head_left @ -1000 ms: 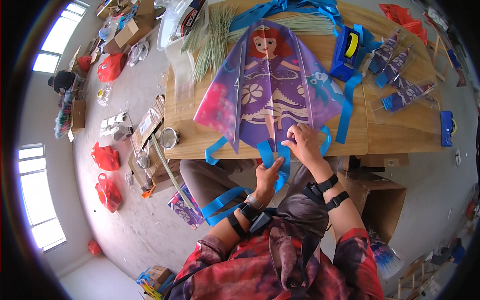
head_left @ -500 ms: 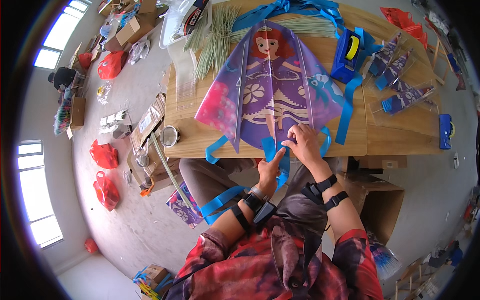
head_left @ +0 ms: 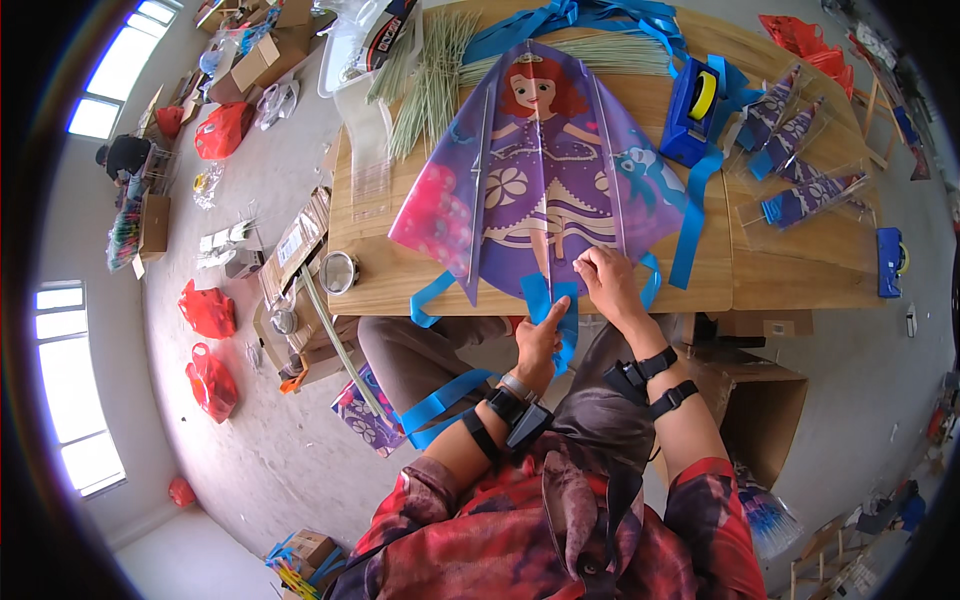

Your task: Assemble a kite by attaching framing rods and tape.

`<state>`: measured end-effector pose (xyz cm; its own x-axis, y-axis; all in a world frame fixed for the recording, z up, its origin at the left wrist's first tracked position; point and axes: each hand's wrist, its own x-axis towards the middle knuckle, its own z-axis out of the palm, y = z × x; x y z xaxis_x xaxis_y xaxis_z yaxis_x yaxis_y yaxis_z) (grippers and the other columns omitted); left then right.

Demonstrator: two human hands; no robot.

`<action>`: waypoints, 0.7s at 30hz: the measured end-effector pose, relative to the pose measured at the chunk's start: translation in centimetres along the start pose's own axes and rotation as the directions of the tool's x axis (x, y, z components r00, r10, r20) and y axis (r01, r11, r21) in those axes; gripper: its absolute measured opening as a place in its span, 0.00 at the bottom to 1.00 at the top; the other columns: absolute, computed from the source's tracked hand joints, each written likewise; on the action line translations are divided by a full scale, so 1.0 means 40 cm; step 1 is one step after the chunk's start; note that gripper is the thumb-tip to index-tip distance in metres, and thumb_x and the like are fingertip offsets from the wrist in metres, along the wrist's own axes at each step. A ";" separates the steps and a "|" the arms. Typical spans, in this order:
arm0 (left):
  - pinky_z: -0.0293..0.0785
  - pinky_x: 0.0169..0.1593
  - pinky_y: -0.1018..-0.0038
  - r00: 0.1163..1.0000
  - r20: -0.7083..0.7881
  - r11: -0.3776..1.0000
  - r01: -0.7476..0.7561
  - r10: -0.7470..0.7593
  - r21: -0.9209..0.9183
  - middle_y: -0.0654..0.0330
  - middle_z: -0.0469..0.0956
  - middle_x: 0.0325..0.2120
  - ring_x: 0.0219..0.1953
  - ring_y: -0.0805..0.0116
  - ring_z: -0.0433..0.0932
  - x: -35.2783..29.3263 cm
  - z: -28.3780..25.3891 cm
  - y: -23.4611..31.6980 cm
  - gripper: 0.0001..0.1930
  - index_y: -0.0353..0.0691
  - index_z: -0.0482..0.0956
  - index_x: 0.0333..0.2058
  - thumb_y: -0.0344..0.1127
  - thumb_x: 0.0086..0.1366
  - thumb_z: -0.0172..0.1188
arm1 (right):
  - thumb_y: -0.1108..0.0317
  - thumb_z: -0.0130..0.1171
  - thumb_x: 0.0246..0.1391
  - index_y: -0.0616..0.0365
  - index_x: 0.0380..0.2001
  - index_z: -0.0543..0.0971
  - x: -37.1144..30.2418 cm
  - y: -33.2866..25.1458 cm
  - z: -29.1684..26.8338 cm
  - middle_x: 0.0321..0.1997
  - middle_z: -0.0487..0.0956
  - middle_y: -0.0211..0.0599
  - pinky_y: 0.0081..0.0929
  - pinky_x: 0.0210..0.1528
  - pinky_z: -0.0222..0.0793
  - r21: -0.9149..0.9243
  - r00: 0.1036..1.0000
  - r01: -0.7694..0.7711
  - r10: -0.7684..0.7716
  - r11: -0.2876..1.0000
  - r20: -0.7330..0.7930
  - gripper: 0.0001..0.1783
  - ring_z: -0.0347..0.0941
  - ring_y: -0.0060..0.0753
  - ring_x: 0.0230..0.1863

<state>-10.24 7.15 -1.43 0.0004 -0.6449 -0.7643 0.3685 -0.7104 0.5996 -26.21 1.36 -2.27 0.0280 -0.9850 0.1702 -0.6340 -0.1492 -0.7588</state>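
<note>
A purple kite (head_left: 580, 200) printed with a red-haired princess figure lies on the wooden table, thin rods running down it. At its lower edge, blue ribbon (head_left: 537, 293) forms a V beside the kite's centre line. My left hand (head_left: 538, 345) grips this ribbon below the kite, thumb pointing up over it. Just right of the ribbon, my right hand (head_left: 608, 283) is raised with fingers curled together; whatever is in them, if anything, is hidden. More blue ribbon (head_left: 440, 400) trails across my leg, left of my left wrist.
A blue tape dispenser (head_left: 692, 112) with yellow tape stands right of the kite. Packed folded kites (head_left: 815, 190) lie further right. Pale thin sticks (head_left: 435, 85) pile at the back left. A round metal cup (head_left: 339, 272) sits near the table's left front edge.
My right hand has drawn slightly right, away from the ribbon and my left thumb. The ribbon's upper right part now shows more fully. My left hand has stayed nearly in place.
</note>
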 end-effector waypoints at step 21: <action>0.57 0.20 0.83 0.999 0.000 0.998 -0.037 0.037 -0.058 0.72 0.72 0.20 0.17 0.83 0.65 -0.009 0.010 -0.012 0.13 0.43 0.79 0.34 0.43 0.63 0.73 | 0.64 0.63 0.61 0.56 0.31 0.76 0.001 0.002 -0.001 0.28 0.77 0.36 0.43 0.38 0.65 -0.004 1.000 0.000 0.000 1.000 0.010 0.09 0.75 0.45 0.35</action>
<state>-10.78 7.59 -1.35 0.0143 -0.6707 -0.7416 0.4212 -0.6686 0.6128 -26.29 1.32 -2.30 0.0356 -0.9857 0.1644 -0.6368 -0.1492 -0.7564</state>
